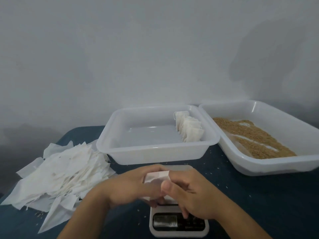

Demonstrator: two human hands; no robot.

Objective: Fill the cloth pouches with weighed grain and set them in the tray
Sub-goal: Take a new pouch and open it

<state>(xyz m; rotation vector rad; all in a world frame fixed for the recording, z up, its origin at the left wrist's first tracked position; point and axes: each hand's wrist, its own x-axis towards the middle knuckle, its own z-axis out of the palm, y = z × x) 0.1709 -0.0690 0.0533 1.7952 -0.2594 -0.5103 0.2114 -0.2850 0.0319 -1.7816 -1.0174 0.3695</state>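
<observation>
One pouch point(156, 176) pinched between left hand point(131, 187) and right hand point(189, 195), directly above the one scale point(178, 223). Beyond scale: two trays, nearer tray point(155, 152) holding a row of filled pouches point(189, 129), count unclear; grain tray point(259, 164) to its right. Loose heap of empty pouches point(63, 176) left of scale.

The translucent white plastic tray point(155, 152) has a bare floor on its left; a row of filled white cloth pouches point(189, 129) lines its right wall. A heap of flat white cloth pieces point(63, 175) crowds the dark blue table point(250, 190) leftward, and the grain-filled white plastic tray point(283, 168) blocks the right.
</observation>
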